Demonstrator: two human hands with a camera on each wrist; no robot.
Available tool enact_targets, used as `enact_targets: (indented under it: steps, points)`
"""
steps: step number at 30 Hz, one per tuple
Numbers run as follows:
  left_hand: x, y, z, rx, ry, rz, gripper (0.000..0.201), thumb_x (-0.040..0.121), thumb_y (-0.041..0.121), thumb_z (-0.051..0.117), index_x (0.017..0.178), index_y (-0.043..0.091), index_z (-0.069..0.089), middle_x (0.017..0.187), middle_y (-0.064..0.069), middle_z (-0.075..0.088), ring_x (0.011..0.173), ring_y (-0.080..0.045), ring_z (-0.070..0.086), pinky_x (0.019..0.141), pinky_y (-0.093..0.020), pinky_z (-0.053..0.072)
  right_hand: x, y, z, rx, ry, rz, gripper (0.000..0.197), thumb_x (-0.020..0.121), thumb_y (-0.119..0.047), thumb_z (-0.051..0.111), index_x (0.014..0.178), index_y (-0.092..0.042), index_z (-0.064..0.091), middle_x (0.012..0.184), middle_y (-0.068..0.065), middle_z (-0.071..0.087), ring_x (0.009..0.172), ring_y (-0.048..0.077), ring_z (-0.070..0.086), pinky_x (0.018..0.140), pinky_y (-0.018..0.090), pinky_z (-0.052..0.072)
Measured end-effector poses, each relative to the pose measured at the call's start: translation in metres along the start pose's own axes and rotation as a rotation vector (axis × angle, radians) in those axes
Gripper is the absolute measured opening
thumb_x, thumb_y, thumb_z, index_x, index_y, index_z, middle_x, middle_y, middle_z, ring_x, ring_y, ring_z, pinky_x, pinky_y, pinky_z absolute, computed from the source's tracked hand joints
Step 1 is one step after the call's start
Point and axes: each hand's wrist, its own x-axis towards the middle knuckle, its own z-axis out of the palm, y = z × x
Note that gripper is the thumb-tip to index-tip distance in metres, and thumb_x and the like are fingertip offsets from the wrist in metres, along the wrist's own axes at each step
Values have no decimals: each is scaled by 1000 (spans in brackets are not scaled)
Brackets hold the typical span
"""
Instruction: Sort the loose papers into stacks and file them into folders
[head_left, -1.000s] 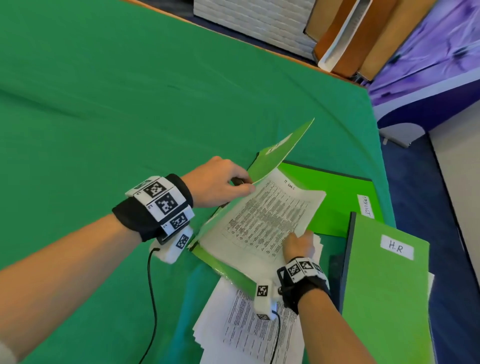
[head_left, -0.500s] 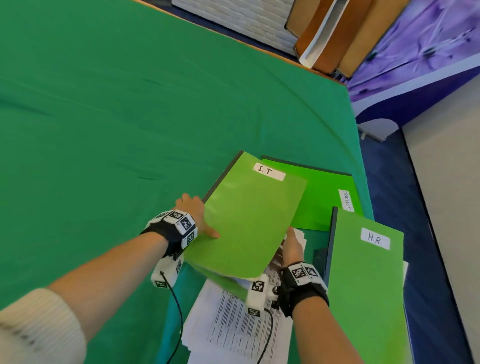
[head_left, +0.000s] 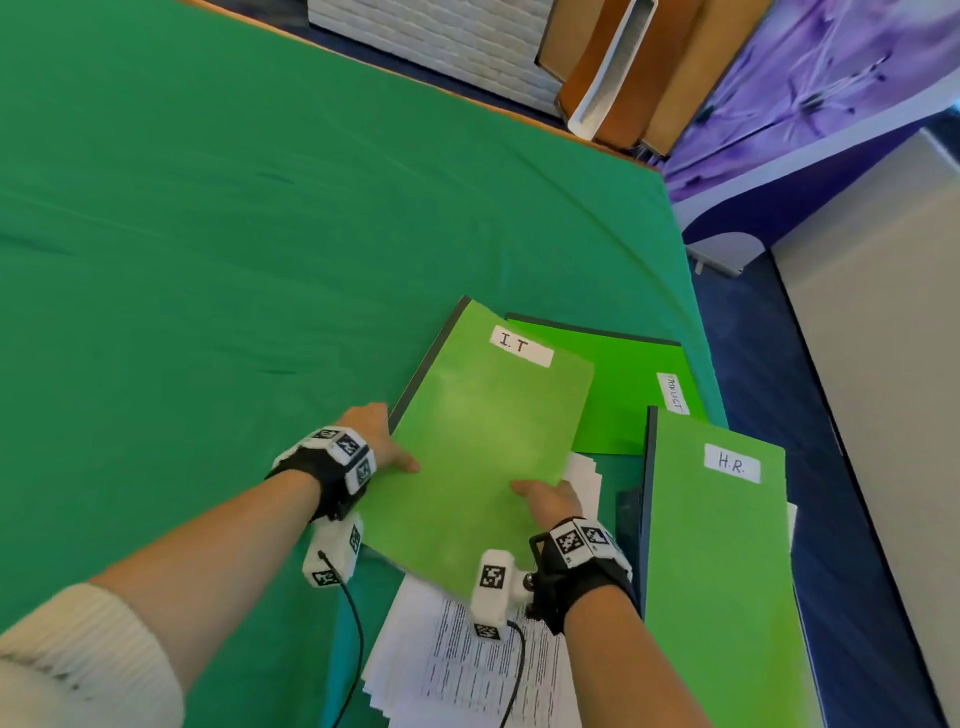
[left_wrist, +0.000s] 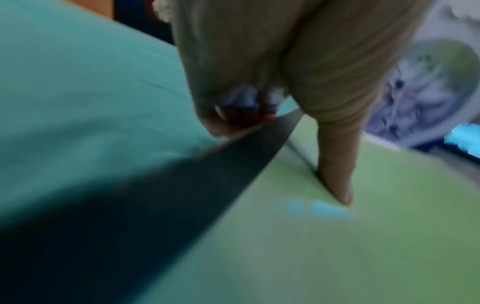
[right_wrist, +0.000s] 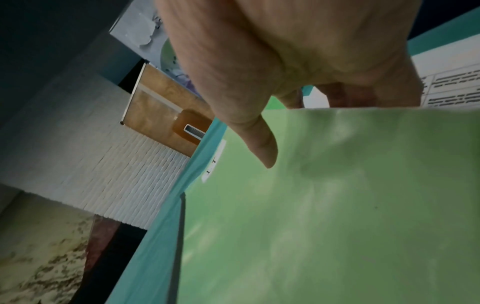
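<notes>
A closed green folder labelled I.T (head_left: 483, 447) lay held at the near right of the green table (head_left: 208, 234). The left hand (head_left: 376, 434) gripped its left edge, thumb on top, fingers beneath. The right hand (head_left: 548, 499) pinched its right edge likewise. Loose papers (head_left: 467, 670) lay beneath, nearer; a folder labelled H.R. (head_left: 717, 571) sat right.

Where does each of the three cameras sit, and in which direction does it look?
Head: sits high, looks forward and down at the table; both forearms, left hand and right hand show.
Left wrist: looks along the left hand, thumb on the I.T. folder.
Right wrist: looks along the right hand, thumb on the same cover, fingers below.
All three views share this folder.
</notes>
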Motion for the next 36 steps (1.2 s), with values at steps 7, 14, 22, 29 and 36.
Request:
enact_targets:
  steps: [7, 14, 22, 29, 36]
  points:
    - [-31, 8, -21, -602, -56, 364, 76, 73, 16, 83, 139, 14, 46, 135, 2, 56, 126, -20, 53, 111, -43, 36, -7, 11, -9, 283, -99, -127, 106, 61, -40, 88, 147, -16, 30, 148, 7, 42, 131, 32, 44, 107, 50, 38]
    - [-61, -2, -28, -748, -176, 551, 48, 76, 0, 76, 118, 17, 63, 111, 4, 73, 102, -13, 69, 90, -34, 55, -54, 15, -56, 678, -188, -403, 48, 82, 1, 63, 128, -10, 54, 117, 12, 67, 93, 21, 70, 78, 43, 57]
    - [-71, 10, 18, -753, 7, 638, 26, 82, -1, 71, 108, 2, 69, 106, -5, 73, 98, -15, 70, 89, -28, 54, -76, 55, -77, 463, 141, -700, 40, 89, -19, 65, 126, -17, 51, 118, -5, 62, 109, 7, 59, 97, 30, 47]
    - [-74, 11, 62, -738, 179, 603, 41, 77, 26, 72, 114, 10, 64, 110, 3, 70, 98, -4, 66, 90, -23, 50, -39, 93, -67, 241, 245, -718, 46, 97, -10, 51, 142, -16, 39, 127, -1, 60, 111, 15, 59, 97, 31, 43]
    - [-91, 56, 63, -617, 298, 692, 42, 85, 33, 67, 123, 17, 58, 120, 3, 66, 110, -13, 64, 96, -32, 49, -40, 84, -126, 229, 408, -819, 33, 97, -15, 53, 128, -6, 45, 104, 2, 57, 97, 16, 53, 89, 34, 43]
